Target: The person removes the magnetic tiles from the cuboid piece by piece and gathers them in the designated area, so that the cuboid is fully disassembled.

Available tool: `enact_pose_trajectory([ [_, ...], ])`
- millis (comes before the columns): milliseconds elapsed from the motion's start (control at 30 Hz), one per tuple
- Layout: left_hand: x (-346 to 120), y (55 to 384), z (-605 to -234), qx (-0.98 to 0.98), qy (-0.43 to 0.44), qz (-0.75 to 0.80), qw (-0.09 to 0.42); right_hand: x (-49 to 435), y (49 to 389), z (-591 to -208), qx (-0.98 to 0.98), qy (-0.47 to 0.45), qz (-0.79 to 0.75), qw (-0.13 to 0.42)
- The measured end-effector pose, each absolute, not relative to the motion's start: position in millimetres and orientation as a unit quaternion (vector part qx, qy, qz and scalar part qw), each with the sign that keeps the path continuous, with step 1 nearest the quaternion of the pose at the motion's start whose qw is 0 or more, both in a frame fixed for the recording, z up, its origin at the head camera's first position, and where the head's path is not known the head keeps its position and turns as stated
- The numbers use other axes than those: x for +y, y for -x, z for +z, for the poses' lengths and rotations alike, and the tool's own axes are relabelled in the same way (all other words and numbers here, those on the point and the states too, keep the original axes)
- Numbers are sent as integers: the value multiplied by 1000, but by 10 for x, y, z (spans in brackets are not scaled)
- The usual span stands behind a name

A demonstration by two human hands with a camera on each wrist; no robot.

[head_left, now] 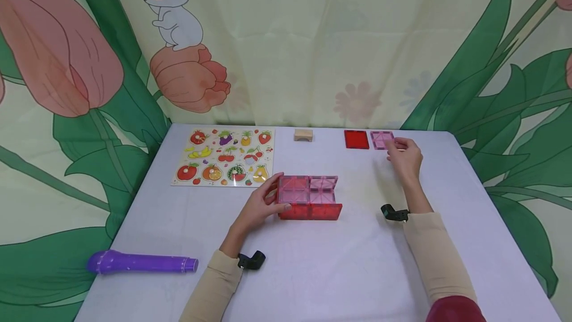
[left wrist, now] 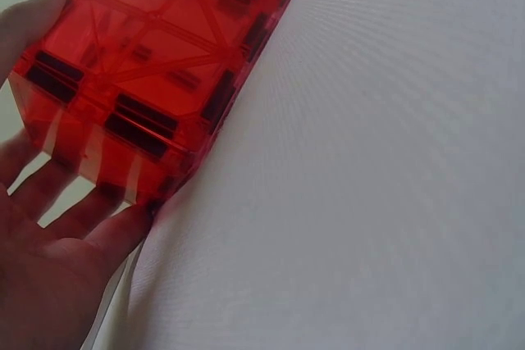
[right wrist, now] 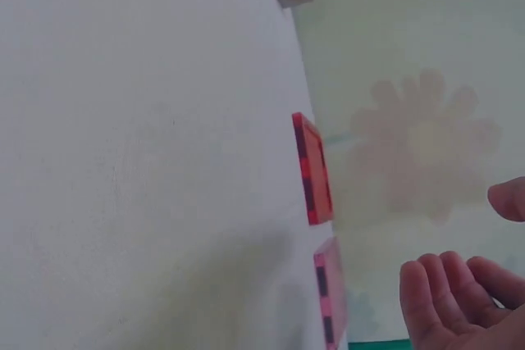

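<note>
My left hand [head_left: 263, 202] grips the left end of a box built of magnetic tiles [head_left: 310, 211], with red tiles in front and pink ones on top. In the left wrist view, the thumb lies along one side of the red tile box [left wrist: 156, 38] and the fingers spread over its end face. At the box's right rear, a pink tile stands tilted up. Over the table's back right, my right hand [head_left: 405, 158] hovers beside a flat pink tile [head_left: 381, 139]. The right wrist view shows the thumb and fingers apart, with nothing between them. A red tile [head_left: 356, 139] lies just left of that pink tile.
A fruit picture board [head_left: 223, 158] lies at the back left. Near the rear edge stands a small wooden arch block [head_left: 303, 135]. A purple microphone-shaped toy [head_left: 143, 262] lies at the left front of the white table [head_left: 321, 277]. A printed curtain [head_left: 304, 53] hangs behind.
</note>
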State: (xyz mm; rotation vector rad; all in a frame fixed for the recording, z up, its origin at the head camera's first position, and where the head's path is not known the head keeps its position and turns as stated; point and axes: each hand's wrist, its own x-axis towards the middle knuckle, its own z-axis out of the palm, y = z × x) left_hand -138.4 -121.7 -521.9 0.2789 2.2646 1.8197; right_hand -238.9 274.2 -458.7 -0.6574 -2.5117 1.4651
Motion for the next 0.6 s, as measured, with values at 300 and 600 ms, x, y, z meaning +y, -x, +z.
enact_pose_trajectory([
  [300,-1213,1384,-5218,773,-92,618,111,2544,2108,-4400,-863,148,471,105],
  [600,-1211,1378,-5211,769,-91,622,112,2324,1792,-4410,-874,72,468,108],
])
